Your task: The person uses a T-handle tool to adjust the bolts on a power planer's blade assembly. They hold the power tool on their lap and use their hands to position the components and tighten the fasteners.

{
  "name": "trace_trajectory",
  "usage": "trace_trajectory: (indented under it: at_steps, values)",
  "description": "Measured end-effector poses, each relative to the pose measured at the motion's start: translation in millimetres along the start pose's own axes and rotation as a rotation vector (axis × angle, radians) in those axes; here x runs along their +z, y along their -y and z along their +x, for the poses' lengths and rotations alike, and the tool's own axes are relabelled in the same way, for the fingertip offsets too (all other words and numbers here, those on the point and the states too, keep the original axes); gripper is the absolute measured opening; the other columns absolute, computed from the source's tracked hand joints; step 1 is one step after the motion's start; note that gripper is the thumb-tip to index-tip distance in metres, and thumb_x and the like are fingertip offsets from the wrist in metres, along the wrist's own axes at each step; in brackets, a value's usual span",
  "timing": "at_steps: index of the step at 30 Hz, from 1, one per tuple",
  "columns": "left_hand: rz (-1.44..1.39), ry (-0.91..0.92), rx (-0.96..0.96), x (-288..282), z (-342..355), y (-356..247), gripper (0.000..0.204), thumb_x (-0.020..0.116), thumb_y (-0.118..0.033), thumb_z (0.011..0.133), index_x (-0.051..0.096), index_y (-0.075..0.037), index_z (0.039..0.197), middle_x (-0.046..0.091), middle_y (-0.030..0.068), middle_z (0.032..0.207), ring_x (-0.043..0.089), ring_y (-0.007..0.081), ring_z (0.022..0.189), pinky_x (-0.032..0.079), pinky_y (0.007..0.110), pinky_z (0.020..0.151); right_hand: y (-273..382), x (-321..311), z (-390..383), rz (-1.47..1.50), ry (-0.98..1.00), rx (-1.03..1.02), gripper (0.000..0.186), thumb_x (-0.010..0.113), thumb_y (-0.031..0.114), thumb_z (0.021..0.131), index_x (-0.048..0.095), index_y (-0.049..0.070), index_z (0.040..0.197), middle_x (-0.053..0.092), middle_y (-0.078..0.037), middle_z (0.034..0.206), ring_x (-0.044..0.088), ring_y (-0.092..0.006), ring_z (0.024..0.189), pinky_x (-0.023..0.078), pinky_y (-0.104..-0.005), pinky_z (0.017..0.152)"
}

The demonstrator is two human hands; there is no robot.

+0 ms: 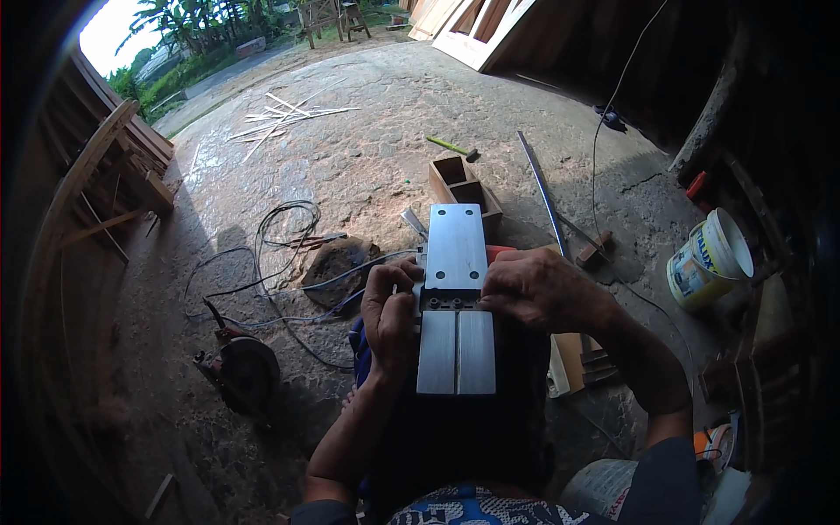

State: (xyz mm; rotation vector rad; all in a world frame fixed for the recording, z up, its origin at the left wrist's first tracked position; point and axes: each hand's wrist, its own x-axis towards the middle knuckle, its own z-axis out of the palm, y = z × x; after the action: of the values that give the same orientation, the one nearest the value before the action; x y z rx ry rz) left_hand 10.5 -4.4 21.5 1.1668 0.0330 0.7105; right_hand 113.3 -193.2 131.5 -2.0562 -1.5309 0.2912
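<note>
An electric hand planer (458,247) lies upside down over my lap, its two metal sole plates facing up. In the gap between the plates shows the cutter block (457,304) with a few bolts. My left hand (390,306) is curled closed against the planer's left side, beside the cutter block. On the opposite side my right hand (535,287) is closed in a pinch at the right end of the block. Whatever sits between its fingertips is hidden or too small to make out.
Beyond the planer stands a wooden box (462,182), with a green-handled hammer (451,146) behind it. Cables (262,245) loop over the floor at left, near a round-bladed power tool (245,372). At right are a white bucket (710,258) and a long metal bar (542,188).
</note>
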Motion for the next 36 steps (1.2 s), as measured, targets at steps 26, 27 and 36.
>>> trace_trajectory:
  at_steps: [26,27,36]
  values:
    - [0.063,-0.031,-0.163,8.6,13.5,-9.2,0.018,0.046,-0.006,0.077,0.057,-0.002,0.091,0.057,0.0072,0.092,0.05,0.0149,0.085,0.043,0.03,0.08,-29.1,43.9,-9.0,0.414,-0.395,0.184,0.02,0.066,0.021,0.095,0.064,0.001,0.096,0.062,-0.007,0.091,0.064,-0.0156,0.088,0.051,-0.0324,0.08]
    - [0.067,-0.02,-0.195,9.8,17.6,-12.1,0.018,0.047,-0.007,0.078,0.057,-0.002,0.092,0.057,0.0069,0.091,0.05,0.0144,0.083,0.043,0.029,0.078,-32.5,49.2,-5.8,0.459,-0.451,0.207,0.019,0.066,0.02,0.096,0.064,0.001,0.095,0.062,-0.006,0.091,0.063,-0.0138,0.089,0.051,-0.0311,0.078]
    - [0.559,-0.012,0.127,1.7,30.7,2.0,0.027,0.046,-0.025,0.101,0.06,-0.002,0.096,0.061,0.0105,0.086,0.057,0.0202,0.078,0.046,0.034,0.072,-81.8,84.6,18.1,0.648,-0.736,0.263,0.029,0.057,0.03,0.103,0.061,0.004,0.09,0.061,0.0,0.078,0.055,-0.006,0.076,0.047,-0.0264,0.07]
